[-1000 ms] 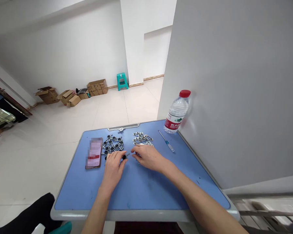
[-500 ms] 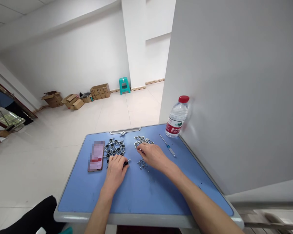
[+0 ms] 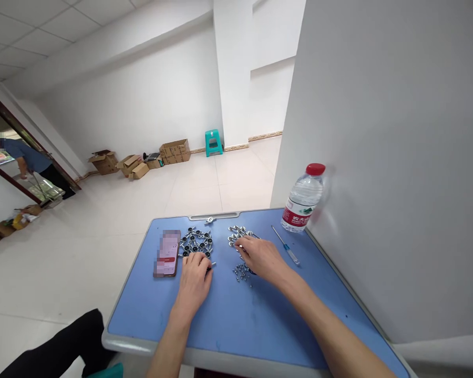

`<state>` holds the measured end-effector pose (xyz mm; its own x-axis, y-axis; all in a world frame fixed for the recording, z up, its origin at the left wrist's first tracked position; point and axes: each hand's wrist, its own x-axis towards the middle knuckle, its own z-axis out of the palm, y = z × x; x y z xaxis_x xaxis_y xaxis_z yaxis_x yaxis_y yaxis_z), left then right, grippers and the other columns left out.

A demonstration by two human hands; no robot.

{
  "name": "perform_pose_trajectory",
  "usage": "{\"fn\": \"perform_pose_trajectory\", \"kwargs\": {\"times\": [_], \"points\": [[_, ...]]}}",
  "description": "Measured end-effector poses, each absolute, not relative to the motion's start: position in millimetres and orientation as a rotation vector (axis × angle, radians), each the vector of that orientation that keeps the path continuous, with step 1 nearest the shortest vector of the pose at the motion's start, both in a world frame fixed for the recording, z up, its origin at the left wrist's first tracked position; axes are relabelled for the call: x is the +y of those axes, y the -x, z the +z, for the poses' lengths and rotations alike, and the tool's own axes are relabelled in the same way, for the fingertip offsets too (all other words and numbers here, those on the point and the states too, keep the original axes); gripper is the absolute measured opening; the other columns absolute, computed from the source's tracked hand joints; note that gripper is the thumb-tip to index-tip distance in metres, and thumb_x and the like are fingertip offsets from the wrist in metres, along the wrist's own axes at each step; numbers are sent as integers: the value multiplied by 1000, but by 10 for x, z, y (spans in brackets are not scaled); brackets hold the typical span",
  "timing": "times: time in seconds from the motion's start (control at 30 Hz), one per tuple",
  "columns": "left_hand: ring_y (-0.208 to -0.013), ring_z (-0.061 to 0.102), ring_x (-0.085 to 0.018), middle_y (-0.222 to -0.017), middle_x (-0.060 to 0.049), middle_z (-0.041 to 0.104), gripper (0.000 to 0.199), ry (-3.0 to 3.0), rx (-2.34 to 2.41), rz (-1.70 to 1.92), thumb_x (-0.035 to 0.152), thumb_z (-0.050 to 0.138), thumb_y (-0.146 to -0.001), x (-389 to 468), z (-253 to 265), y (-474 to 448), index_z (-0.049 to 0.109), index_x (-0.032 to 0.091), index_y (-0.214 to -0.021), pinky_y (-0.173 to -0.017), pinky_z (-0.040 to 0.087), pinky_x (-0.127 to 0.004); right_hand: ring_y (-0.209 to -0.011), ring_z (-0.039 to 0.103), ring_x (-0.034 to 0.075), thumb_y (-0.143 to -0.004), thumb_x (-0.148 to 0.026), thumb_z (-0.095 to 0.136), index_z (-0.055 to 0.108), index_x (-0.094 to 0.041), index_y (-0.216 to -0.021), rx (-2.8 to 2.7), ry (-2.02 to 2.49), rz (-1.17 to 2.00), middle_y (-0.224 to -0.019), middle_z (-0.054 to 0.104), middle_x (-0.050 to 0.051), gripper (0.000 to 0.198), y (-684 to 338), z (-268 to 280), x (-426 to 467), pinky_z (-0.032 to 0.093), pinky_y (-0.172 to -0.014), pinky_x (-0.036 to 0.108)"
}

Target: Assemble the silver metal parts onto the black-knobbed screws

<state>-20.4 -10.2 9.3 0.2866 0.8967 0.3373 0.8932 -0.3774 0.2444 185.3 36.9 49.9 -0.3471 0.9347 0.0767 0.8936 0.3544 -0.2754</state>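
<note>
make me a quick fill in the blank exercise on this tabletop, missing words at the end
1. The clear plastic water bottle has a ____ cap.
2. The rectangular phone with a pinkish screen lies to the ____ of the black-and-silver metal parts.
3. The person's ____ bare hand is the one nearest the pile of silver metal loops.

Missing words: red; left; right

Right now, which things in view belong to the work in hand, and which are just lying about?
Likely in the work:
black-and-metal parts, one seemingly held in the left fingers
silver looped pieces, at the right fingers
small metal bits
screwdriver, perhaps; unheld

Likely just lying about:
phone
water bottle
teal stool
cardboard boxes
</note>
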Motion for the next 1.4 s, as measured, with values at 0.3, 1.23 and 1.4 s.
{"fn": "perform_pose_trajectory", "kwargs": {"times": [0.3, 1.23, 1.4], "points": [[-94, 52, -21, -99, -5, 59, 16, -2561, 1798, 611, 5, 49, -89, -55, -3, 111, 56, 19, -85, -80, 41, -38, -77, 67, 20, -97, -18, 40, 66, -20, -93, -2377, 1600, 241, -94, 71, 6, 26, -1835, 405, 393, 35, -59, 27], [-106, 57, -22, -106, -5, 65, 13, -2489, 1876, 518, 20, 54, -89, 1144, 526, 6, 61, 21, -100, -92, 37, -38, -91, 64, 19, -85, -11, 43, 49, -16, -123, -1898, 1453, 535, -112, 64, 10, 39, -1964, 568, 384, 45, -71, 27], [-99, 58, -19, -100, -1, 65, 12, -2554, 1597, 832, 21, 56, -91, 455, 648, 42, 61, 24, -101, -96, 34, -40, -95, 61, 19, -87, -19, 32, 50, -18, -110, -1704, 1320, 705, -104, 63, 8, 30, -2005, 528, 445, 47, -80, 30]]}}
